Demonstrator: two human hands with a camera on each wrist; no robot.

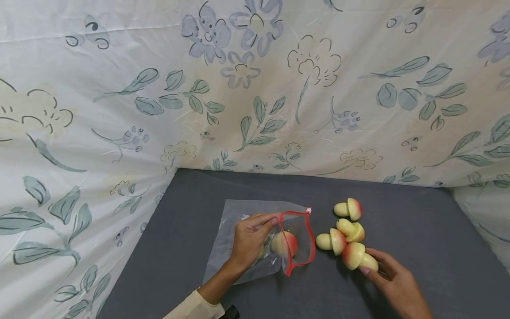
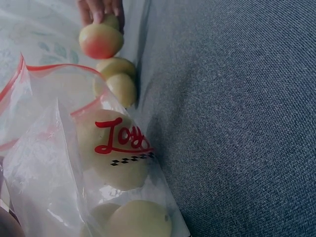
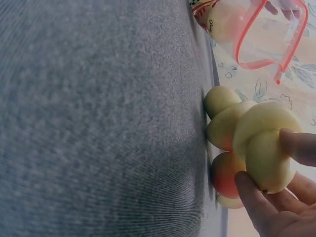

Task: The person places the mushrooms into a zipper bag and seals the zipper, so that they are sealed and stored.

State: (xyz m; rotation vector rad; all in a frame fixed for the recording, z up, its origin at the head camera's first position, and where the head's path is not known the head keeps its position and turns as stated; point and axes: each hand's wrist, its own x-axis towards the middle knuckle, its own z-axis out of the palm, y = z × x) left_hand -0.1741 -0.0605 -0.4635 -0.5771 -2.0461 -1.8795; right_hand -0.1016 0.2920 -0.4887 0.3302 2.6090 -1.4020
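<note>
My left hand (image 1: pixel 248 243) pinches the mouth of a clear zip bag (image 1: pixel 233 212) with a red zip edge, which gapes toward the right. Inside it, mushroom-shaped toys (image 2: pixel 138 219) show through the plastic, behind red lettering in the left wrist view. With thumb and fingers, my right hand (image 1: pixel 396 281) holds a mushroom-shaped toy (image 1: pixel 353 255) by its pale stem, its red-tinged cap pointing to the bag. Beyond it lie more such toys: one (image 1: pixel 331 242) nearest the bag, another (image 1: pixel 350 229) behind, and a third (image 1: pixel 348 209) farthest back.
A dark grey cloth-covered table (image 1: pixel 171 248) lies under everything. White floral fabric (image 1: pixel 255 133) hangs along its back and sides. Beside the left sleeve, a small black object (image 1: pixel 231 312) shows at the bottom edge.
</note>
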